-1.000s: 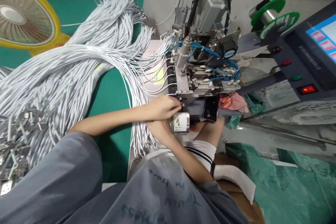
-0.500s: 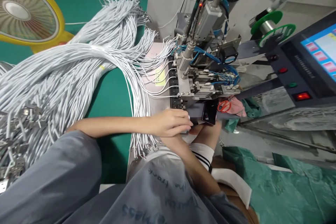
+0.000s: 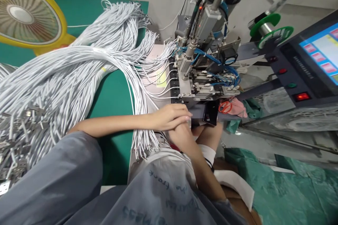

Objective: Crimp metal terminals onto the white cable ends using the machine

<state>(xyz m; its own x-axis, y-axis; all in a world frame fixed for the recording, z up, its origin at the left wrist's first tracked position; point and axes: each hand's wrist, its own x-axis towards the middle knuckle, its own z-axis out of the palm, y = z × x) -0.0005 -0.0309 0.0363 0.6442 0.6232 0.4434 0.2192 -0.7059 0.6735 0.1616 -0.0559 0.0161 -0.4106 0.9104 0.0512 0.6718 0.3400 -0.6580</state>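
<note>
My left hand (image 3: 171, 117) lies over the front of the machine, fingers bent and pressed together. What they hold, if anything, is hidden. Beneath it, my right hand (image 3: 182, 134) reaches up from below, its fingers covered by the left. One white cable (image 3: 154, 103) runs from the bundle down behind my left hand. Just above the hands, several white cables (image 3: 165, 96) enter a row of black slots (image 3: 174, 86) on the machine (image 3: 186, 77). More loose cable ends (image 3: 145, 144) hang over the bench edge below my left forearm.
A big heap of white cables (image 3: 66, 74) covers the green mat (image 3: 113, 98). The yellow fan (image 3: 62, 17) stands at the upper left. Right of the machine are a phone (image 3: 211, 112), orange-handled scissors (image 3: 225, 107), a wire spool (image 3: 266, 30) and a control panel (image 3: 298, 66).
My left hand has shifted slightly up, its fingers now drawn over the right hand. My right hand has come up and to the right. A cable now shows above my left hand.
</note>
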